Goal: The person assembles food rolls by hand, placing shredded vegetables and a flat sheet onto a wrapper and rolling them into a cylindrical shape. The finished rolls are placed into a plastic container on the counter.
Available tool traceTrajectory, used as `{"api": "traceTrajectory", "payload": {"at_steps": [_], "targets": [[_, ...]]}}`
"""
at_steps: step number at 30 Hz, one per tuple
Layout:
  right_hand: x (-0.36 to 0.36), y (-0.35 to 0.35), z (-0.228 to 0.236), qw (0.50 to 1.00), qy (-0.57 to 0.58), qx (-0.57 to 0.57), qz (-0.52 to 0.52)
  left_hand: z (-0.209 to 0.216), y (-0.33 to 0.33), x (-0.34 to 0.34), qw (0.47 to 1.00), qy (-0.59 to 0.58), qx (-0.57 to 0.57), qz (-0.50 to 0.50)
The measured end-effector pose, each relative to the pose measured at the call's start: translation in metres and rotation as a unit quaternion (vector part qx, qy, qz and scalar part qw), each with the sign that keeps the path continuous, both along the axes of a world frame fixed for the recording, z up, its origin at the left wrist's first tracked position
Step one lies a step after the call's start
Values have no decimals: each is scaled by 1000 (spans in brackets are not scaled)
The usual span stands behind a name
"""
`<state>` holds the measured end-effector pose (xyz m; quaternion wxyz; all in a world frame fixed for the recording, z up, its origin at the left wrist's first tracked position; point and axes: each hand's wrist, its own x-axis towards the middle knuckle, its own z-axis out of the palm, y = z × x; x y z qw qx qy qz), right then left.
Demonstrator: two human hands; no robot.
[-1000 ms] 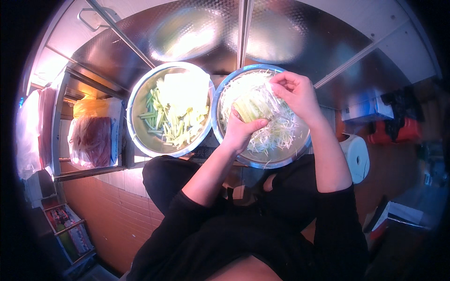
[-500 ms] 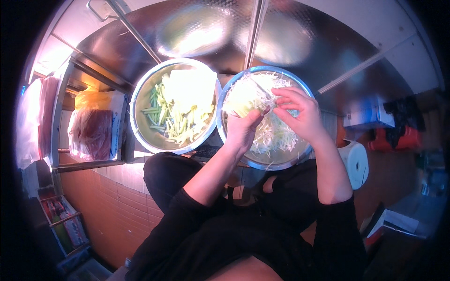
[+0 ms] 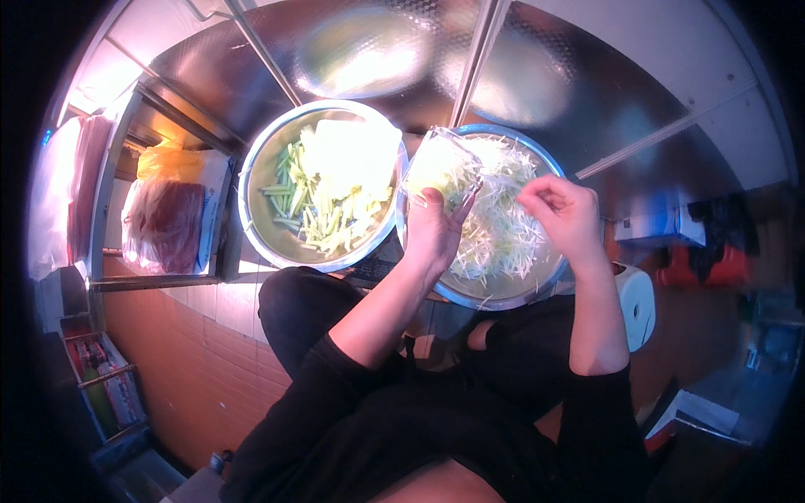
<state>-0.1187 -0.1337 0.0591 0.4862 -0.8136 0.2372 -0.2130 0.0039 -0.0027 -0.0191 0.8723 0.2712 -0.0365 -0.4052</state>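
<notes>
My left hand (image 3: pixel 433 230) grips a clear plastic bag (image 3: pixel 442 159) with pale shreds inside, tilted over the left side of a metal bowl (image 3: pixel 545 293) on the right. Pale, thin vegetable shreds (image 3: pixel 499 239) fill much of that bowl. Above its right side my right hand (image 3: pixel 570 214) is closed in a pinch, apart from the bag; whatever its fingertips hold is too small to make out. In a second metal bowl (image 3: pixel 254 226) to the left lie cut green and whitish stalk pieces (image 3: pixel 323 218), partly under a glaring white thing (image 3: pixel 356 155) whose details are washed out.
Beyond the bowls rises a shiny dark metal surface (image 3: pixel 579 126) with pale metal bars. A shelf at left holds plastic-wrapped packages (image 3: pixel 163 218). A white roll (image 3: pixel 639 310) stands right of my knee, near a red object (image 3: pixel 725 267) and a blue-white box (image 3: pixel 658 222).
My right hand has drawn back to the right from the bag, its fingers now pinched together. The bag in my left hand has tipped, showing more of the shreds in the bowl.
</notes>
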Motion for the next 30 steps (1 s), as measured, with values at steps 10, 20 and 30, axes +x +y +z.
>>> {"api": "traceTrajectory", "payload": {"at_steps": [10, 20, 30], "targets": [[31, 29, -22, 973, -60, -221, -3, -15, 1, -6, 998, 14, -61, -29], [36, 29, -22, 985, -85, -150, -15, 7, 0, -13, 1000, 13, -13, -14], [43, 40, -25, 965, -246, 74, -50, 3, 1, -37, 996, -58, -20, -64]]}}
